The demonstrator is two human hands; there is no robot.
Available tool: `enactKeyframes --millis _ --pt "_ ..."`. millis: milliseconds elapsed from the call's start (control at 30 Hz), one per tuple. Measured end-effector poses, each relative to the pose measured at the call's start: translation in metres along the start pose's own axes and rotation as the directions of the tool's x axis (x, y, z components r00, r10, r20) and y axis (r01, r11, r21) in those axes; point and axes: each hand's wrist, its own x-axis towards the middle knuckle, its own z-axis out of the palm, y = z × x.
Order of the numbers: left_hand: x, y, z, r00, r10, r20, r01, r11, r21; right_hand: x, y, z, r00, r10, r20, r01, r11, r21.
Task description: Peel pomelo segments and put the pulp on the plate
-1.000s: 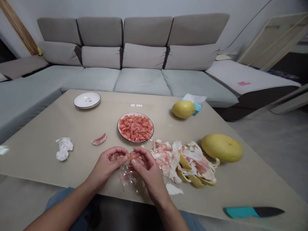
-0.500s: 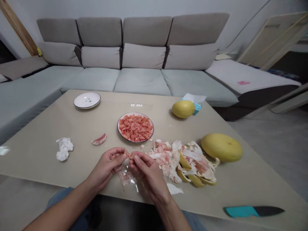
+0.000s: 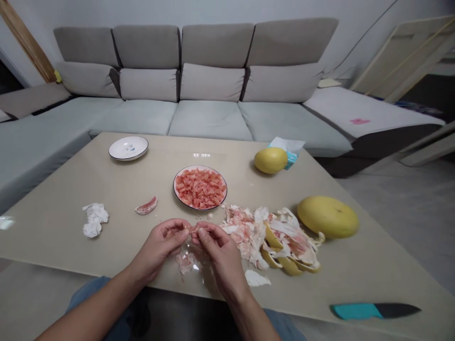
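Our curled left hand point(image 3: 159, 247) and right hand point(image 3: 217, 251) pinch a small pink pomelo shred point(image 3: 194, 229) between the fingertips. We're stripping it clean; it needs pulling free.

Left hand point(image 3: 156, 248) and right hand point(image 3: 218, 253) pinching pomelo flesh point(image 3: 194, 230) together at fingertips; membrane scraps point(image 3: 185, 262) just below; peel heap point(image 3: 270, 241) right beside; plate of pulp point(image 3: 200, 188) ahead; whole pomelo point(image 3: 327, 217) further right.

Head-worn view, forward and down
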Motion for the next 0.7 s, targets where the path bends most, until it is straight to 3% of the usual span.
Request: enactKeyframes --millis 200,433,600,700 --pt "0.002 0.000 -0.003 0.995 -0.042 0.087 0.046 0.998 -0.046 0.004 -0.003 -0.004 0.993 0.012 -0.121 0.010 0.984 0.178" --pt "0.005 -0.002 -0.006 0.989 -0.111 0.093 0.129 0.967 -0.219 0.005 -0.009 -0.001 0.985 0.174 -0.001 -0.165 0.940 0.298" --pt "0.005 -0.001 -0.008 0.984 -0.159 0.086 0.178 0.933 -0.313 0.002 -0.008 -0.003 0.994 0.109 -0.014 -0.105 0.976 0.188" --pt "0.005 -0.001 -0.008 0.983 -0.159 0.089 0.180 0.927 -0.329 0.002 -0.011 -0.004 1.000 -0.014 -0.026 0.012 0.999 -0.050"
